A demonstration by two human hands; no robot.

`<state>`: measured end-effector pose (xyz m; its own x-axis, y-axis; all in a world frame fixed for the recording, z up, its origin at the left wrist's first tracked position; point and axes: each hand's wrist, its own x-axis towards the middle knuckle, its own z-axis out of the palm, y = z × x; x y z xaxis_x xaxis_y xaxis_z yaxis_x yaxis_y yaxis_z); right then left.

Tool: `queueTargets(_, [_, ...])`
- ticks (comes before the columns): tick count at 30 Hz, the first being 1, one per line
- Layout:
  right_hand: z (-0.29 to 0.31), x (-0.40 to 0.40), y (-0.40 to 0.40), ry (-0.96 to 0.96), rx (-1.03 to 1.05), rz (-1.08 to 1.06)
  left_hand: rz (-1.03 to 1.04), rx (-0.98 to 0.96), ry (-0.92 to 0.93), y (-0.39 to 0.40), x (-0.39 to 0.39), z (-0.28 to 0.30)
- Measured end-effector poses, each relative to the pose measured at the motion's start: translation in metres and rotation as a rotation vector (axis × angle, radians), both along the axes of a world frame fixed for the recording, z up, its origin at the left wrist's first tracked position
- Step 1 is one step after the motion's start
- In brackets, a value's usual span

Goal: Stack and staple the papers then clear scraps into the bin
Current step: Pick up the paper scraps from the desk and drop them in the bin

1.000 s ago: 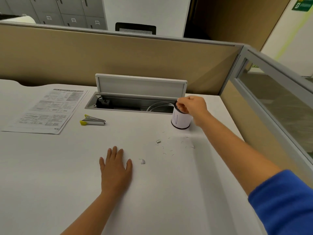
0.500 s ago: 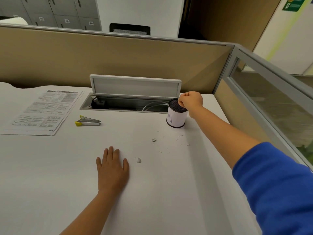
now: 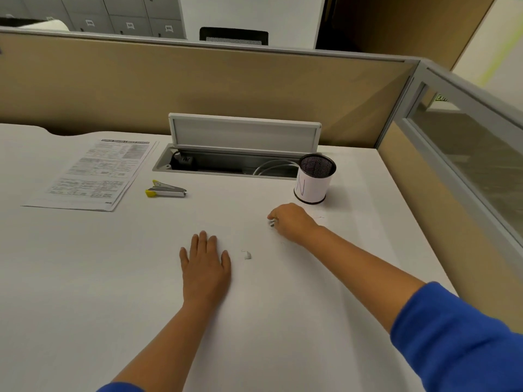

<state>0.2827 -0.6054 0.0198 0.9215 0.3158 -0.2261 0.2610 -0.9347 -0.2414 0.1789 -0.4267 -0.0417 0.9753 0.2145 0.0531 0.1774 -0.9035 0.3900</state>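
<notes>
Right hand (image 3: 293, 222) moved off the rim of the bin, down to the white counter (image 3: 85, 278), now just in front of the bin and knuckles up. Fingers curled in, pinching a small pale scrap (image 3: 272, 222) at the fingertips; scrap blurred, cannot tell paper from staple strip. Bin = small black mesh cylinder with a white paper wrap and a purple mark (image 3: 314, 182), upright, near the counter's far right corner, touching nothing, just right of the open cable tray. Second small white torn scrap (image 3: 247, 254) lying loose on the counter between the two hands, just right of the left hand's thumb. Faint tiny bits (image 3: 319, 217) on the counter beside the right wrist, too small to tell. Left hand (image 3: 205, 268) unmoved, flat on the counter, palm down, fingers straight and slightly spread, holding nothing. Stack of printed white paper sheets (image 3: 93, 174) lying flat at far left, edges roughly squared. Small silver stapler with yellow ends (image 3: 166, 190) lying just right of the stack, apart from it, closed. Grey recessed cable tray with raised lid (image 3: 243, 134) behind it, white cable (image 3: 271, 166) coiled inside. Blue sleeve (image 3: 458, 335) on the right forearm.
</notes>
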Motion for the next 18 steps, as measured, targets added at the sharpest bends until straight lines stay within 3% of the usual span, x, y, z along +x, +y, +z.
queueTargets(5, [-0.013,0.006,0.002,-0.102,-0.128,0.111,0.001,0.002,-0.006,-0.001,-0.001,0.0])
queueTargets(9, [-0.013,0.003,0.0,-0.156,-0.038,0.055,0.003,-0.004,-0.006,-0.001,0.0,0.0])
queueTargets(12, [-0.005,-0.002,0.001,-0.082,0.315,-0.189,0.001,0.002,-0.007,0.0,0.001,0.0])
queueTargets(15, [0.007,-0.014,0.007,0.328,0.964,-0.537,0.0,0.001,-0.009,0.0,0.001,0.0])
queueTargets(18, [0.017,-0.031,0.016,0.629,1.324,-0.725,0.001,-0.001,-0.01,0.0,0.0,0.0])
